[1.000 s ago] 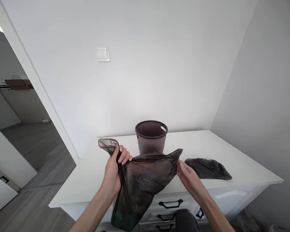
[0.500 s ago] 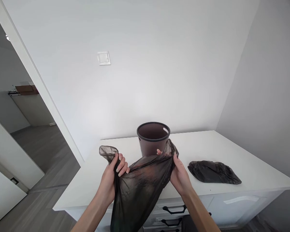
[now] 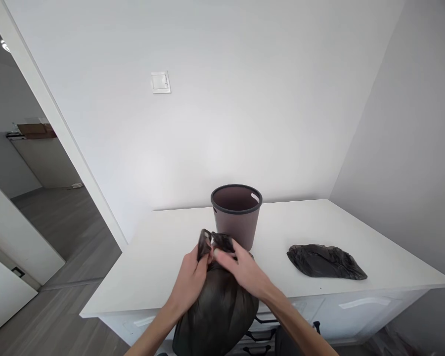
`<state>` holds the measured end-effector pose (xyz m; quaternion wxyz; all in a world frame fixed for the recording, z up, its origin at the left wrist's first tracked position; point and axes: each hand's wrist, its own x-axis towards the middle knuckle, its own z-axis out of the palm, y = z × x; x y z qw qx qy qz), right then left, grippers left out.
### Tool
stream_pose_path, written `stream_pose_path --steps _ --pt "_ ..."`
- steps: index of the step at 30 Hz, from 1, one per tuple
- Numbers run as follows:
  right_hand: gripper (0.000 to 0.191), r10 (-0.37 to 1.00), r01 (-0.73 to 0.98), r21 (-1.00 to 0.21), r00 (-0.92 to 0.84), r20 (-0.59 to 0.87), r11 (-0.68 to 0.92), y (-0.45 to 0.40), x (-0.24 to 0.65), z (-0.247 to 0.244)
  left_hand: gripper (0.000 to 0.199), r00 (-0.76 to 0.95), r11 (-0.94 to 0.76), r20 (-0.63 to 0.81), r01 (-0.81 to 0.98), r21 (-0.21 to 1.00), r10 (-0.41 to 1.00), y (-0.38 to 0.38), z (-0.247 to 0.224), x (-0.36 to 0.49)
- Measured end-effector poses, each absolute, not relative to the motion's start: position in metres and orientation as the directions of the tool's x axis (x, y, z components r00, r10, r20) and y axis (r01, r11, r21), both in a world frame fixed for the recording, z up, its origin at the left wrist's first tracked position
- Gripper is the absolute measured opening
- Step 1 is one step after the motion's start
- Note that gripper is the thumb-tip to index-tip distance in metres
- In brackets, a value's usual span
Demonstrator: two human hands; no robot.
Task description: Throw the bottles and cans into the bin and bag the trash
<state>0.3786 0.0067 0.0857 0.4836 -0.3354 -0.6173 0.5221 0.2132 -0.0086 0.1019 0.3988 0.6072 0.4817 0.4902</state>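
A dark, see-through garbage bag (image 3: 218,311) hangs bulging in front of the white counter's front edge. Its gathered top is in both hands. My left hand (image 3: 193,277) is closed on one twisted end of it. My right hand (image 3: 241,267) grips the other end, its fingers close to the left ones so that the two ends meet. Fingertips are partly hidden by the plastic. Just behind the hands stands an upright brownish trash can (image 3: 236,222) with a black rim and a handle hole; no liner shows in it.
On the right of the white counter (image 3: 163,262) lies a second black plastic bag (image 3: 325,262), crumpled flat. Drawers with black handles (image 3: 261,336) are below the front edge. A light switch (image 3: 160,82) is on the wall, and a doorway opens at the left.
Both hands have come together from holding the bag's mouth spread apart. The top is now bunched between them, and the bag hangs rounder below. The trash can has stayed in place.
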Motion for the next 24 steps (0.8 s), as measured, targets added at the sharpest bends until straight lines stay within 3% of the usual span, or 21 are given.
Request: stream_pose_path --steps 2,4,7,9,14,17,21,24 --pt "0.048 0.877 -0.055 -0.973 -0.422 0.228 0.226 -0.001 0.370 0.092 0.011 0.096 -0.293 0.278 0.370 0.882 0.956 -0.010 0.096 0.218" --pt "0.042 0.869 -0.074 -0.978 -0.449 0.208 0.196 -0.005 0.363 0.093 0.013 0.118 -0.348 0.343 0.557 0.754 0.932 -0.010 0.091 0.221" --pt "0.044 0.949 -0.099 -0.989 -0.284 0.133 0.109 -0.002 0.354 0.086 0.015 0.150 -0.396 0.426 0.713 0.579 0.892 -0.010 0.084 0.221" --pt "0.048 0.983 -0.111 -0.993 -0.179 0.049 0.029 0.002 0.352 0.077 0.018 0.205 -0.419 0.413 0.731 0.538 0.887 -0.011 0.083 0.219" --pt "0.051 0.993 -0.131 -0.986 -0.057 0.106 0.098 0.012 0.350 0.056 0.008 0.250 -0.425 0.348 0.626 0.654 0.904 -0.019 0.084 0.210" --pt "0.055 0.995 -0.157 -0.984 -0.033 0.090 0.084 0.017 0.354 0.050 0.020 0.249 -0.393 0.305 0.539 0.745 0.919 -0.021 0.082 0.205" --pt "0.053 0.968 -0.114 -0.992 -0.237 0.081 0.055 0.017 0.370 0.061 0.020 0.318 -0.246 0.132 0.352 0.903 0.939 -0.015 0.082 0.193" --pt "0.047 0.867 0.003 -0.975 -0.457 0.197 0.223 0.013 0.386 0.078 0.018 0.354 -0.094 0.024 0.182 0.979 0.935 -0.011 0.086 0.185"
